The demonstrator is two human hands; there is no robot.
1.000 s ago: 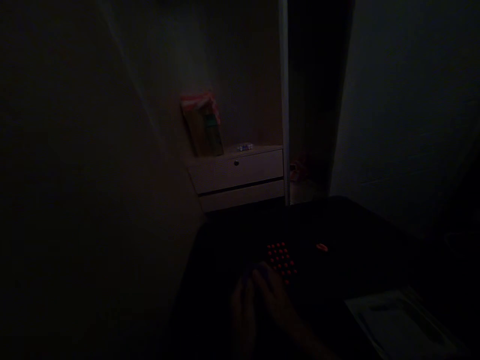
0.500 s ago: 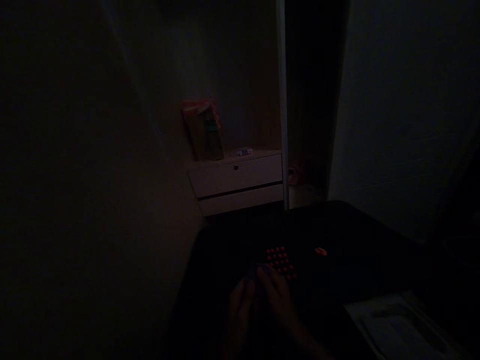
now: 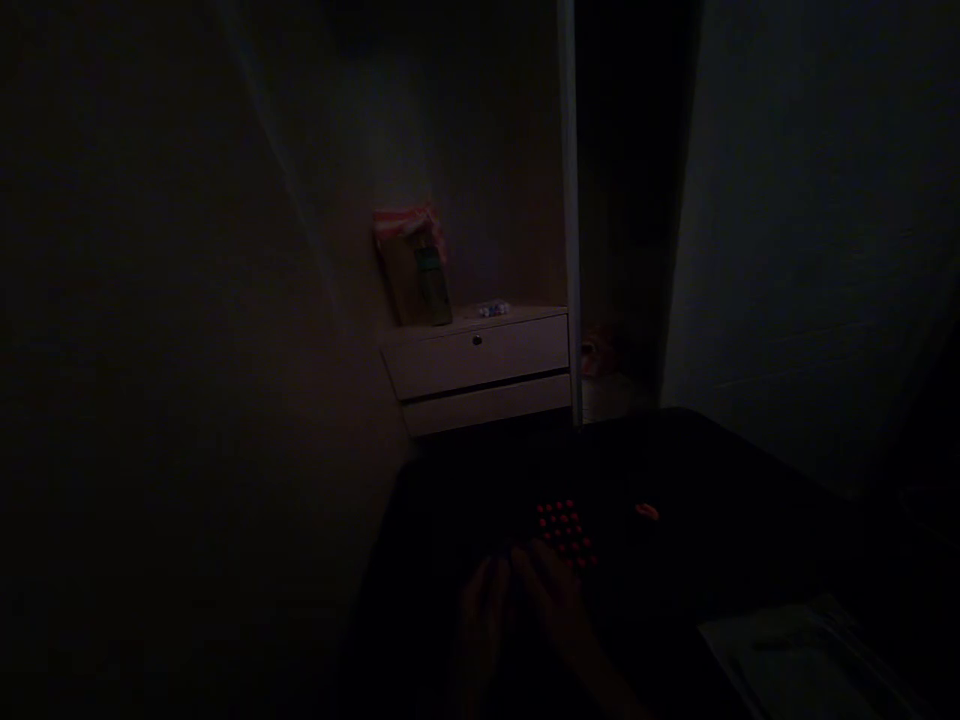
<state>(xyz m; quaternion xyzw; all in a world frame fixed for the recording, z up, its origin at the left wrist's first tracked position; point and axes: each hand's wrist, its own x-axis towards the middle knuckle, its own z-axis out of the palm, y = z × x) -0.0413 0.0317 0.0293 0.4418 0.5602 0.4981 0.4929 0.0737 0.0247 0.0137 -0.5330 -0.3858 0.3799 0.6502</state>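
Red-dotted object (image 3: 566,530), a dark thing studded with a grid of small red points, lies on the dark bench (image 3: 720,500) near its middle, just beyond the fingertips of both hands. Very low light; much is hidden. Left hand (image 3: 484,610) sits low in the head view with fingers pointing up toward the object, close beside the right; whether it grips anything or lies loose, I cannot tell. Right hand (image 3: 551,595) reaches further, its fingertips at or touching the near edge of the red grid; grasp or mere contact cannot be told either. A single orange-red spot (image 3: 646,512) lies apart to the right on the bench, and a pale flat tray or sheet (image 3: 795,665) sits at the near right corner. Behind, a small drawer unit (image 3: 480,365) carries a packet (image 3: 412,265). Judgement: working well here calls for slow, felt movements, steadying the object with one hand while the other works, since sight gives little. Against half a second ago, both hands sit slightly lower and closer together, and the red grid shows a little more clear of the fingers; the view itself has tilted marginally.
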